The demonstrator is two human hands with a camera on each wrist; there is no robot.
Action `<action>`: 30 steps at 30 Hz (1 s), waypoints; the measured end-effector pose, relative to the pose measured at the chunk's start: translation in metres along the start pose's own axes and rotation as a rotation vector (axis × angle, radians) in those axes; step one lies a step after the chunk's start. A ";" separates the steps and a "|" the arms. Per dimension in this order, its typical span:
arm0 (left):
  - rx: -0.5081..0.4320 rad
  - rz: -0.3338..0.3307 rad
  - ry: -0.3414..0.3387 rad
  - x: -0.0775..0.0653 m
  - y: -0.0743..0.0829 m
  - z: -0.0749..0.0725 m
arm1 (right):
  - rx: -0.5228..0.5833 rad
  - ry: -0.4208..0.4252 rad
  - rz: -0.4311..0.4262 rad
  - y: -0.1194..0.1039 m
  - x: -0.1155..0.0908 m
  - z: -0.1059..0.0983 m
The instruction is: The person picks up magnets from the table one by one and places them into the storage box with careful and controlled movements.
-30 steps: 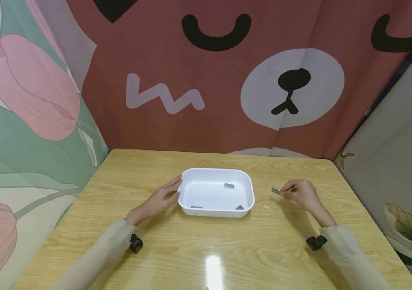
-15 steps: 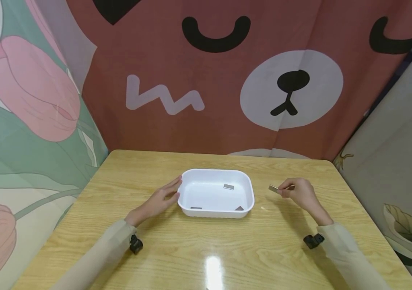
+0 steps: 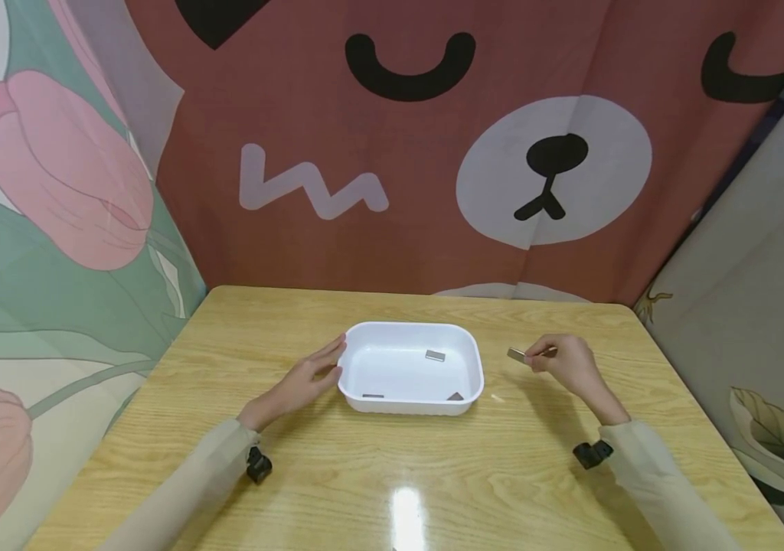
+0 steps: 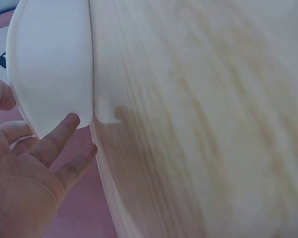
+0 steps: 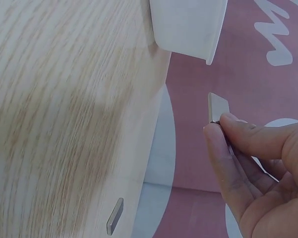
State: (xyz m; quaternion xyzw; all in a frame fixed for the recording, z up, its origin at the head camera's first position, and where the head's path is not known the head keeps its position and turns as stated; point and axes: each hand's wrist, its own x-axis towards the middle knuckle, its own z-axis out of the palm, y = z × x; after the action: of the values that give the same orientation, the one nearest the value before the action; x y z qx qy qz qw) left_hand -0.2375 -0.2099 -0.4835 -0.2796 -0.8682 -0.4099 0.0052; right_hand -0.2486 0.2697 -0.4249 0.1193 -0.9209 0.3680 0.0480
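Note:
A white plastic tray (image 3: 409, 405) stands on the wooden table. My left hand (image 3: 298, 386) rests its extended fingers against the tray's left end; in the left wrist view the fingers (image 4: 57, 139) lie along its outer wall. Right of the tray, my right hand (image 3: 564, 367) pinches a small flat silver metal bar (image 3: 516, 355) between thumb and fingertips. The bar's (image 5: 218, 106) free end points toward the tray, above the table. Inside the tray lie a silver bar (image 3: 436, 356), a thin dark bar (image 3: 373, 396) near the front wall, and a brownish piece (image 3: 456, 396), partly hidden by the rim.
Another silver bar (image 5: 115, 216) lies on the table below my right hand in the right wrist view. Behind the wooden table (image 3: 337, 474) hangs a red-brown curtain (image 3: 337, 252) with a bear print. Patterned cloths hang at both sides.
My right hand has moved slightly left and away from me, bringing the metal bar nearer the tray. My left hand and the tray stay in place.

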 end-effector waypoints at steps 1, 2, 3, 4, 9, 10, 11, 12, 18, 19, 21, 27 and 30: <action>-0.001 -0.005 -0.001 0.000 0.000 0.000 | -0.004 0.000 -0.004 0.000 0.000 0.000; 0.000 -0.005 -0.001 0.000 0.001 0.000 | -0.003 0.001 -0.009 -0.001 0.001 0.000; -0.001 -0.006 -0.003 0.000 0.001 0.000 | -0.006 0.004 -0.011 -0.001 0.001 -0.001; -0.001 -0.009 -0.004 0.000 0.001 -0.001 | -0.007 0.006 -0.013 -0.002 0.002 -0.001; -0.006 -0.015 -0.008 0.000 0.002 -0.001 | -0.004 0.012 -0.011 -0.005 0.003 -0.005; -0.008 -0.020 -0.009 -0.001 0.003 -0.001 | -0.001 0.013 -0.011 -0.006 0.004 -0.006; -0.006 -0.018 -0.009 0.000 0.003 -0.001 | 0.000 0.014 -0.012 -0.006 0.004 -0.006; -0.007 -0.023 -0.010 -0.001 0.003 -0.001 | 0.000 0.017 -0.013 -0.007 0.004 -0.007; -0.006 -0.025 -0.012 -0.001 0.002 -0.002 | -0.008 0.024 -0.020 -0.009 0.007 -0.008; -0.005 -0.022 -0.012 -0.001 0.002 -0.002 | -0.008 0.025 -0.021 -0.010 0.007 -0.008; -0.001 -0.017 -0.011 -0.001 0.002 -0.002 | -0.006 0.029 -0.025 -0.011 0.008 -0.008; 0.005 -0.016 -0.010 -0.001 0.002 -0.002 | 0.005 0.037 -0.040 -0.014 0.010 -0.007; 0.004 -0.015 -0.009 -0.001 0.001 -0.001 | 0.003 0.042 -0.049 -0.016 0.011 -0.006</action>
State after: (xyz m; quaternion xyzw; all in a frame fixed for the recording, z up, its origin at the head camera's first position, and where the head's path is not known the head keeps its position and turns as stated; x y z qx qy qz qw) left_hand -0.2367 -0.2107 -0.4823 -0.2750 -0.8710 -0.4071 -0.0010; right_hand -0.2549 0.2604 -0.4083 0.1342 -0.9159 0.3705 0.0759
